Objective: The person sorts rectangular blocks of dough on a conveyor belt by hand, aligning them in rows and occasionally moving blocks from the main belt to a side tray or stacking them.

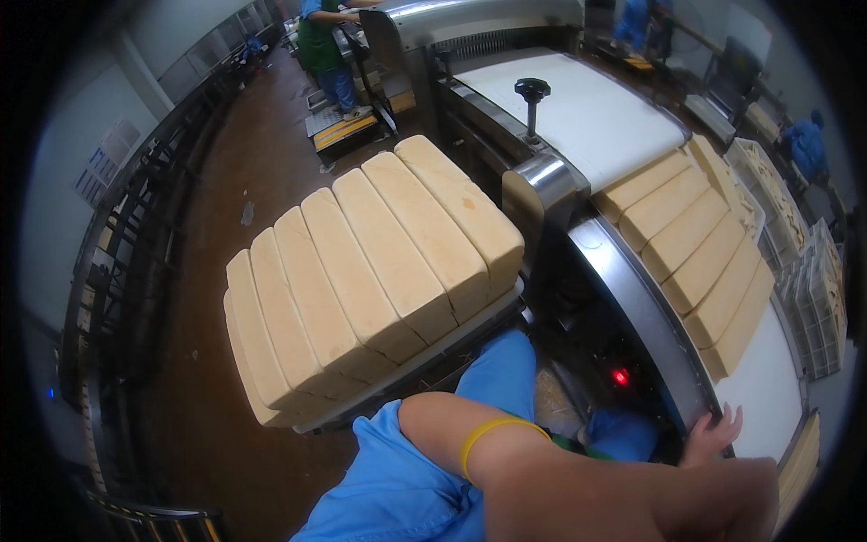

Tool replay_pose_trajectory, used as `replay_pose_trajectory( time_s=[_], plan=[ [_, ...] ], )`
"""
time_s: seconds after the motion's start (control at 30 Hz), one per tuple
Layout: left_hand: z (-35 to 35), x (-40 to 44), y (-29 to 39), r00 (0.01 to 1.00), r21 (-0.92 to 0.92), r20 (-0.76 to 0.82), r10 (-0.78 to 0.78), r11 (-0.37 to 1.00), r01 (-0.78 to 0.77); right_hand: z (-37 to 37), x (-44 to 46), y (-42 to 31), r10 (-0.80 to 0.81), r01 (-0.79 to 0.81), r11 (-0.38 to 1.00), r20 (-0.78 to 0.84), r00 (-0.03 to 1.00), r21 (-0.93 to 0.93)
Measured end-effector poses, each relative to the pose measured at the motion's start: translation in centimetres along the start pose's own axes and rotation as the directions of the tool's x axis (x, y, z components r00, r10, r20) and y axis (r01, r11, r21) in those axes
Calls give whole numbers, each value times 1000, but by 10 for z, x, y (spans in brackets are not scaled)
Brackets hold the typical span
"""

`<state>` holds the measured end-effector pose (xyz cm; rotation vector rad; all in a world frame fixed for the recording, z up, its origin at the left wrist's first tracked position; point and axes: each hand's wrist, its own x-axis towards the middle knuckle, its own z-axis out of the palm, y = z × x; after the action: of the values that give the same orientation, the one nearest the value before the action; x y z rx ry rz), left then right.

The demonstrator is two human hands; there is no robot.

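Observation:
My right hand (712, 437) is at the metal edge of the conveyor (763, 425), its fingers spread and nothing seen in them. Across the bottom of the view comes my left arm with a yellow band; my left hand (646, 495) looks large and blurred close to the camera, its fingers not distinguishable. Several long cream-coloured blocks (375, 248) with rounded edges stand packed side by side on a pale tray (411, 366) in front of me. More cream slabs (691, 248) lie in an overlapping row on the conveyor, beyond my right hand.
A steel machine (488, 16) with a white belt (578, 104) stands ahead, a black knob (532, 90) beside it. White crates (817, 303) are stacked at the right. A person (327, 59) stands on a yellow-edged platform (343, 134). Dark racks (135, 235) line the left wall.

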<state>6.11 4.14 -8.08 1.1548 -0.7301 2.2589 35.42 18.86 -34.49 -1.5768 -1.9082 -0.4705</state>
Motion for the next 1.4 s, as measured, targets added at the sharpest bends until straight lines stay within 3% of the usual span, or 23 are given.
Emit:
replay_pose_trajectory(
  time_s=[0.53,0.6,0.7,0.77,0.83,0.87,0.93,0.97,1.07,1.17,1.23,1.3,1.4],
  plan=[
    [1,-6,2,998,-1,1,-59,998,59,0,0,0,12,-12,1000,1,1000,17],
    [-25,-5,21,955,24,134,-264,965,263,4,-1,4,5,-4,1000,-16,1000,30],
    [-53,4,63,777,274,156,-609,783,559,4,-2,3,41,-41,996,-2,999,74],
    [-77,19,92,700,652,87,-709,572,497,-4,0,-2,14,-13,998,-11,1000,67],
    [-94,11,119,729,738,-244,-640,365,568,-5,-1,0,5,-4,995,-8,1000,99],
    [-106,10,133,765,790,-327,-554,285,544,-6,-2,-4,-14,18,991,-29,999,131],
    [-128,11,168,842,915,-387,-377,-271,299,-12,-5,-22,-83,88,972,-30,996,216],
    [-137,15,180,871,869,-345,-350,-469,156,-15,-6,-33,-119,123,958,-33,992,258],
    [-162,12,227,868,601,-371,-329,-798,-45,-18,-15,-79,-210,184,868,5,978,462],
    [-172,7,262,819,372,-430,-381,-901,-223,-20,-21,-122,-383,253,721,68,921,645],
    [-178,0,275,808,303,-470,-355,-925,-231,-9,-30,-139,-452,218,627,122,884,748],
    [-185,-13,281,804,289,-493,-333,-934,-210,4,-43,-147,-476,76,586,267,838,807],
    [-195,-29,285,826,304,-478,-300,-938,-164,37,-69,-135,-554,-136,562,493,671,816]
  ],
)
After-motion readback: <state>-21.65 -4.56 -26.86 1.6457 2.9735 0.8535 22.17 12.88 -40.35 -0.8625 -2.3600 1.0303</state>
